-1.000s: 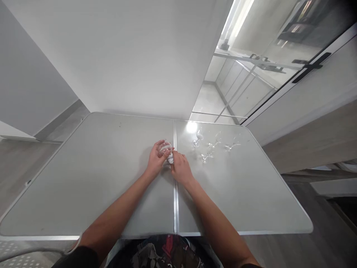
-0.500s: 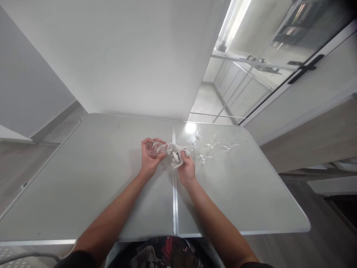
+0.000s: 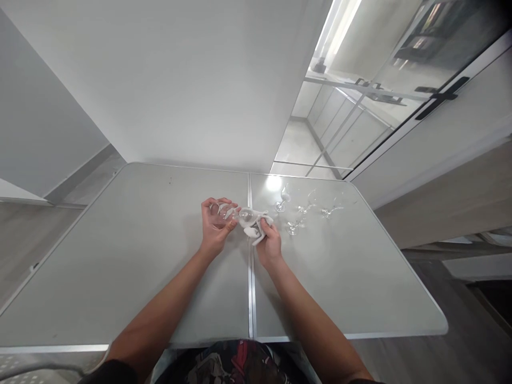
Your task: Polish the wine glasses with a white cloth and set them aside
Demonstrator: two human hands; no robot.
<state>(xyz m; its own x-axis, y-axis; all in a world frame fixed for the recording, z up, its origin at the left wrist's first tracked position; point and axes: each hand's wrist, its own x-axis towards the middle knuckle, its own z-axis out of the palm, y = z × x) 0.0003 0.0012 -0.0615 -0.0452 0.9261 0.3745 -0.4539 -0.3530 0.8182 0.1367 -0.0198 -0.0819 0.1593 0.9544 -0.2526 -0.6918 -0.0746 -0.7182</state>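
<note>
My left hand (image 3: 215, 226) is curled round the bowl of a clear wine glass (image 3: 226, 212), held on its side above the grey table (image 3: 132, 250). Its stem points right toward a crumpled white cloth (image 3: 253, 222), which my right hand (image 3: 269, 243) grips. The cloth touches the glass's stem end near the table's centre seam. Both hands are closed on what they hold.
Several more clear stemmed glasses (image 3: 298, 210) are on the table's far right half, just beyond my right hand. A white wall runs behind the table; a glass door (image 3: 360, 96) is at the back right. The table's rounded edges border a wooden floor.
The hands have drawn apart: the cloth has come away from the glass's bowl to the right, and the glass has shifted slightly left in my left hand.
</note>
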